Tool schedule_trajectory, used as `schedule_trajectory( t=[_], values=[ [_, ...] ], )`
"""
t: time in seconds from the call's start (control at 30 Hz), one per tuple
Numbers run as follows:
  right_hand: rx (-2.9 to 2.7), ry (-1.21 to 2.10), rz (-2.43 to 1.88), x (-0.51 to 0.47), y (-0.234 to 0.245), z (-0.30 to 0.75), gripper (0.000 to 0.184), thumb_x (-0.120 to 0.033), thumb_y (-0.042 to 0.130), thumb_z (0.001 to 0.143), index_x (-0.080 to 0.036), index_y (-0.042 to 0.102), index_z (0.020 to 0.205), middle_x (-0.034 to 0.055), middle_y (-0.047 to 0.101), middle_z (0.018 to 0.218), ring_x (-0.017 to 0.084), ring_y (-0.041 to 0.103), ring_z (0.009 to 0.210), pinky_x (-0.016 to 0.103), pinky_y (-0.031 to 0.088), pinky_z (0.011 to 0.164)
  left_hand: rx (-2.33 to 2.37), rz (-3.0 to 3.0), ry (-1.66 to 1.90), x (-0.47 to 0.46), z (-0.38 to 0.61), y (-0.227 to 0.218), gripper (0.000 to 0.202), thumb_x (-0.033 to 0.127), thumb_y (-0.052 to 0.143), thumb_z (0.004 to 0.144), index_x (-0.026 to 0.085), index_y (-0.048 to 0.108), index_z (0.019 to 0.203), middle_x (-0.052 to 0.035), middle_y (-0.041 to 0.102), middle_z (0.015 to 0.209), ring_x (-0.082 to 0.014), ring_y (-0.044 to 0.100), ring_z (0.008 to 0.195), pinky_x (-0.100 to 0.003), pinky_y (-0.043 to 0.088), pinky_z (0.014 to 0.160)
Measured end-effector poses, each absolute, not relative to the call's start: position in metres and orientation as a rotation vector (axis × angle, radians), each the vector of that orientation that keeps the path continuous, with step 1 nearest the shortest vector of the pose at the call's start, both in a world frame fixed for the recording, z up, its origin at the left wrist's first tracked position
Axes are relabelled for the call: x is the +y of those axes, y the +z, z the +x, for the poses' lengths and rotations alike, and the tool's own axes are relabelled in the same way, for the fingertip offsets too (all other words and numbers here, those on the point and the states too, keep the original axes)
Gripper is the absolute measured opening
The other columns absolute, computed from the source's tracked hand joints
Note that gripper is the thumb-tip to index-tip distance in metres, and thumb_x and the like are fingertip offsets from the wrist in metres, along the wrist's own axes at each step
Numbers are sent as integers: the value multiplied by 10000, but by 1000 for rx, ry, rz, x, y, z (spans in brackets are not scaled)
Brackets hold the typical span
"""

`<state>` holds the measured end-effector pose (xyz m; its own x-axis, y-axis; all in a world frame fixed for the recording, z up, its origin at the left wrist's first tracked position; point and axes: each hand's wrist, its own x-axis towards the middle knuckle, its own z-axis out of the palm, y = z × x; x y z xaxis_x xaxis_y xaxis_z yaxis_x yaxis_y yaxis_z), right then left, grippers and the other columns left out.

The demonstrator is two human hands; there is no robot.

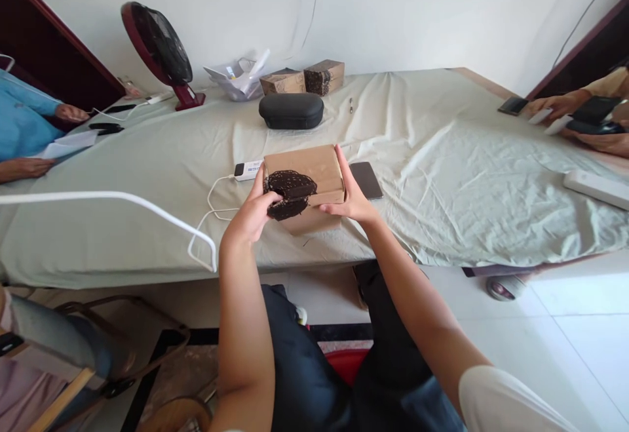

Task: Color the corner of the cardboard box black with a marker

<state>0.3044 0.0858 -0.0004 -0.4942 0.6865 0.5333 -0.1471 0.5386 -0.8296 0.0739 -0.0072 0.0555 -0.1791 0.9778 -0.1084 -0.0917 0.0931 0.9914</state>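
A brown cardboard box (322, 166) with a patch of black scribble on its left front is held between my two hands over the near part of the table. My left hand (251, 216) grips its left end, thumb on the scribbled front. At the right end, my right hand (352, 197) presses with one finger along the side and the thumb at the lower front edge. Behind the box lie a white power bank-like device (247, 170) with a white cable on the left and a dark flat phone-like slab (367, 180) on the right.
A black zip case (291, 111), two more cardboard boxes (324, 77), a plastic bag (240, 81) and a fan (164, 48) stand toward the wall. Other people's hands are at the left (71, 113) and right (560, 104) table ends. A white power strip (597, 188) lies right.
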Motion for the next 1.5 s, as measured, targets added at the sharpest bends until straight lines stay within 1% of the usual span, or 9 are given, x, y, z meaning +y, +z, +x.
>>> schedule_trajectory(
  t=[0.13,0.2,0.37,0.6,0.9,1.0,1.13,1.3,1.5],
  values=[
    [-1622,1230,-455,94,-4,308,1196,-1014,524,818,-362,185,1761,94,355,1794,341,392,1637,546,370,1316,1259,966,1400,4,74,47,940,290,705,803,418,418,1689,-11,536,1674,-351,506,1546,-579,473,1246],
    [-1533,1190,-659,101,-11,310,901,-877,250,1009,-319,304,1714,121,476,1722,301,529,1542,526,467,1240,1179,1008,1520,6,69,37,875,453,737,858,416,439,1680,-8,495,1712,-345,401,1633,-559,381,1322],
    [-1744,871,-1447,116,-36,308,456,-282,559,1012,-93,620,1422,239,712,1384,314,714,1205,462,552,1083,939,1336,1506,13,50,3,1131,759,861,747,452,352,1710,-16,295,1827,-346,189,1723,-518,257,1385],
    [-1890,789,-1641,114,-49,293,468,-103,597,964,-111,620,1431,231,715,1352,375,659,1289,477,515,1105,1026,1464,1606,23,48,-20,1328,499,1022,620,389,305,1732,-100,433,1744,-380,384,1645,-530,277,1381],
    [-1907,947,-1696,129,-40,300,317,-121,585,974,-137,767,1233,193,776,1296,352,706,1286,377,545,1049,1115,1425,1776,9,42,-19,1321,582,1005,576,400,348,1708,-75,474,1703,-369,404,1628,-533,259,1390],
    [-1858,1119,-1672,129,-36,314,351,-100,628,918,-117,792,1227,146,831,1017,310,800,954,352,602,880,1109,1444,1775,10,43,-17,1323,581,1010,571,401,351,1704,-82,457,1714,-369,413,1623,-520,276,1382],
    [-1757,1389,-1546,122,-30,339,529,-109,639,867,-143,735,1386,36,774,727,170,633,470,292,569,525,1133,1486,1779,9,48,-23,1304,559,1016,581,382,365,1697,-108,471,1705,-382,401,1630,-528,295,1370],
    [-1306,1702,-1066,123,-20,360,296,-227,676,865,-171,769,1140,108,833,983,182,772,650,282,642,550,1202,1373,1714,8,50,-57,1147,620,985,612,255,523,1596,-177,650,1516,-425,486,1567,-601,315,1350],
    [-1158,1530,-714,119,-5,361,468,-442,875,804,-287,658,1189,42,814,1144,188,804,861,283,639,702,1214,1428,1705,19,61,-68,978,689,930,677,220,619,1477,-179,709,1412,-423,512,1544,-619,273,1366]
  ],
)
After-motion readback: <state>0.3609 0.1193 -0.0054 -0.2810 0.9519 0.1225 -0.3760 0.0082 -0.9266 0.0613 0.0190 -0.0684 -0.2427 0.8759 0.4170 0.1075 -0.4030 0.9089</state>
